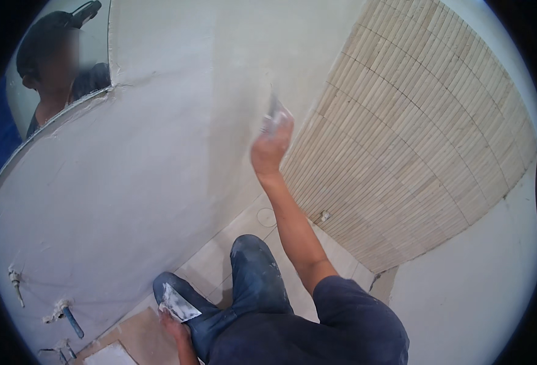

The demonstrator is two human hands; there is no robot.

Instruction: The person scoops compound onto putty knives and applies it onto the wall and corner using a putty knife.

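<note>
My right hand (271,148) is raised, its fingers closed round a putty knife (274,108) blurred by motion. The tool's narrow metal end points up at the pale plastered wall (159,158); whether it touches the surface I cannot tell. Low on the left, my left hand (172,323) grips the edge of a flat, wide metal blade smeared with white filler (182,304). That blade lies over my left knee, and its handle is hidden.
A curved-edge mirror (92,55) is set at the upper left. Ribbed beige tiles (402,121) cover the wall at right. Pipe stubs (72,321) stick out at lower left, above cardboard (150,337). A small fitting (325,216) projects from the ribbed tiles. Pale floor tiles (204,264) lie below.
</note>
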